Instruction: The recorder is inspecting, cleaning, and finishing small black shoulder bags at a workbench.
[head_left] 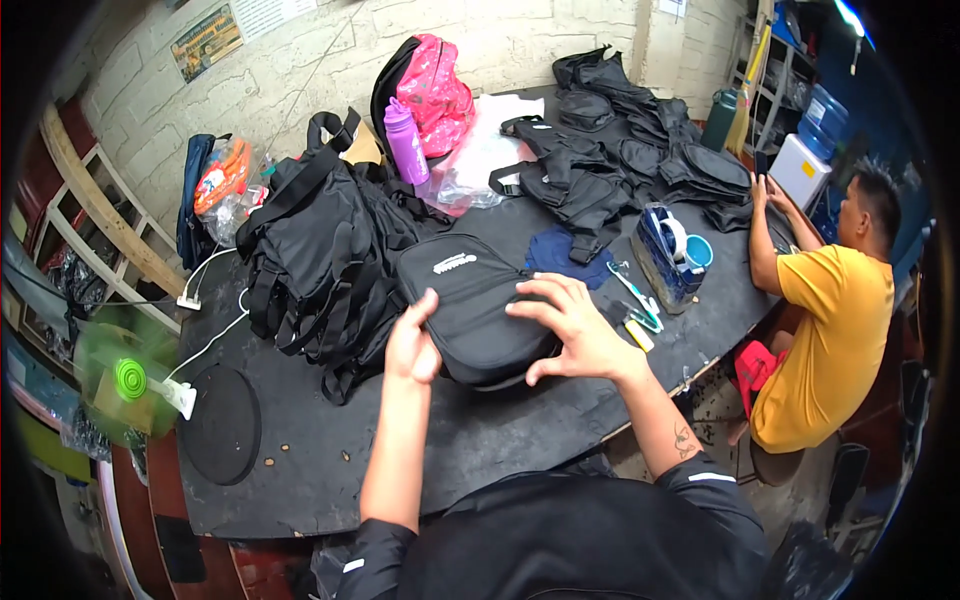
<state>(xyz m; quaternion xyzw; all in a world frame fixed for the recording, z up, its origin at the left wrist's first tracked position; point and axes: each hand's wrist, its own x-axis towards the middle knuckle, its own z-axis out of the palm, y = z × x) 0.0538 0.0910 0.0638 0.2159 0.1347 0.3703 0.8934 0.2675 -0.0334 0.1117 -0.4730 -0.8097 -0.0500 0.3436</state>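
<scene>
A small black bag point(470, 310) with rounded corners and white print near its top is held up just over the table in front of me. My left hand point(413, 340) grips its left edge, thumb on the near face and the other fingers hidden behind. On the other side, my right hand point(585, 330) has its fingers spread and curved over the bag's right side; whether the fingertips touch the cloth is hard to tell. Close by on the left rises a pile of black bags point(330, 250) with dangling straps.
Several black bags point(580, 180) lie on the far right of the dark table point(310, 450). A purple bottle point(405, 145) stands by a pink backpack point(440, 95). Right of me are a blue tape-roll holder point(665, 255) and a seated person in yellow point(835, 310). A fan point(130, 380) runs at left.
</scene>
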